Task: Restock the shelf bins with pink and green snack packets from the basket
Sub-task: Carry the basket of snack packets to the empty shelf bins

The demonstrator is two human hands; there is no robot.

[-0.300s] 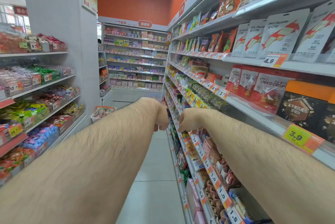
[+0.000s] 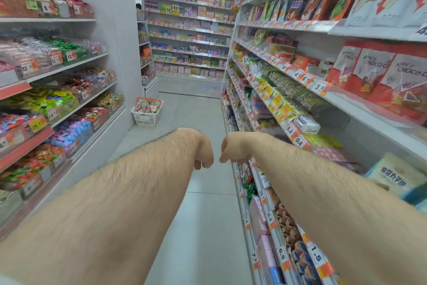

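A white basket [image 2: 145,118] with orange handles stands on the aisle floor ahead, at the foot of the left shelving, and holds pink and reddish snack packets [image 2: 147,107]. Clear shelf bins [image 2: 67,54] of wrapped sweets, some green and some pink, line the left shelves. Both my arms stretch forward over the floor. My left hand [image 2: 203,150] and my right hand [image 2: 228,148] hang side by side with loosely curled fingers, almost touching, and hold nothing. They are well short of the basket.
Shelves of snacks with price tags [image 2: 300,77] run along the right side, close to my right arm. A grey pillar [image 2: 115,30] stands behind the left shelves. More shelving [image 2: 189,37] closes the aisle's far end. The floor is grey tile.
The view has tilted down and moved forward along the aisle, so the basket now shows fully. My hands keep the same hanging pose, close together.
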